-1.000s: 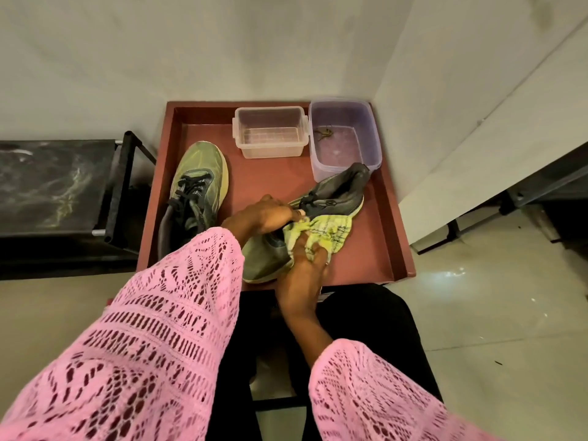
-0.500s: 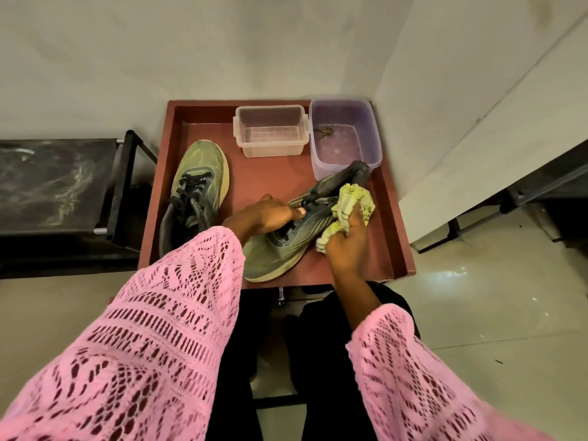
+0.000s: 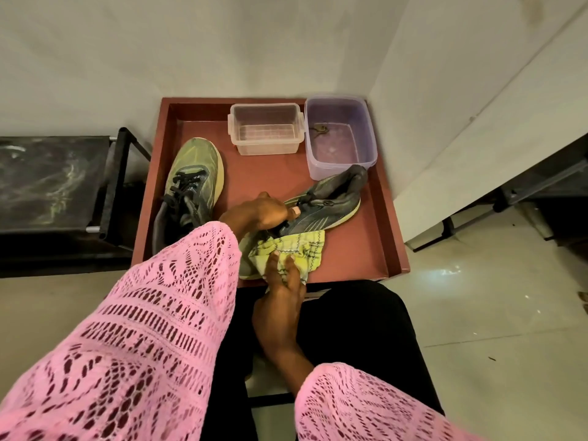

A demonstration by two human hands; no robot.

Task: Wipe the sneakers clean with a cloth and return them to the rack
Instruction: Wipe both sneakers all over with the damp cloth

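Sneakers (image 3: 321, 211): matt mesh fabric, smooth rubber soles; cloth (image 3: 296, 253): woven checked cotton; tubs (image 3: 265, 128): clear glossy plastic; tray (image 3: 375, 237): matt painted; floor (image 3: 477, 313): glossy tile.

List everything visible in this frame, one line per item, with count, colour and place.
Red-brown square tray: 1, on the floor against the wall.
Olive-green lace-up sneakers: 2; one upright at the tray's left, one tilted on its side at centre, held.
Yellow-green checked cloth: 1, pressed on the held sneaker's toe end.
Clear plastic box: 1, tray's back centre.
Purple-tinted plastic tub: 1, tray's back right corner, small dark item inside.
Black metal rack: 1, left of the tray.
Pink lace sleeves: 2, foreground.
Left hand: gripping the held sneaker.
Right hand: fingers on the cloth.
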